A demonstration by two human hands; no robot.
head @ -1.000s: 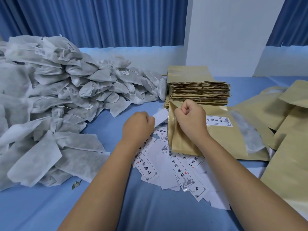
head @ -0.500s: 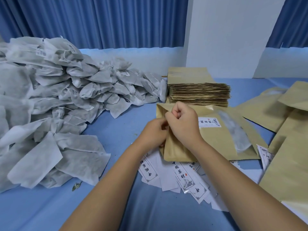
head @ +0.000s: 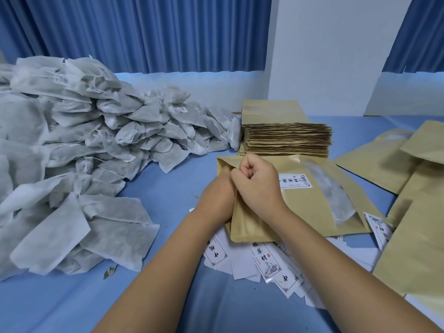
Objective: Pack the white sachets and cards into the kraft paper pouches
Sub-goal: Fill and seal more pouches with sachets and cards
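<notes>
Blue table (head: 168, 193) w/ curtains (head: 120, 32) behind; kraft pouch (head: 307, 212) lies mid-table atop printed cards (head: 266, 260), its label (head: 296, 181) partly reads "國藥材"; sachet heap (head: 84, 164) at left, flat pouch stack (head: 286, 138) just behind; right grip (head: 258, 186) fisted, pinching pouch mouth edge; left grip (head: 221, 191) inside mouth, fingers hidden, can't tell state.

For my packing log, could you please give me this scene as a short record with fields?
Pouch in work: kraft pouch, lying partly on the cards
Right hand: grips the pouch's mouth edge
Left hand: inside the mouth, fingers hidden
White sachets: large pile at left
Pouch stack: behind the hands
Other pouches: lying at right
</notes>
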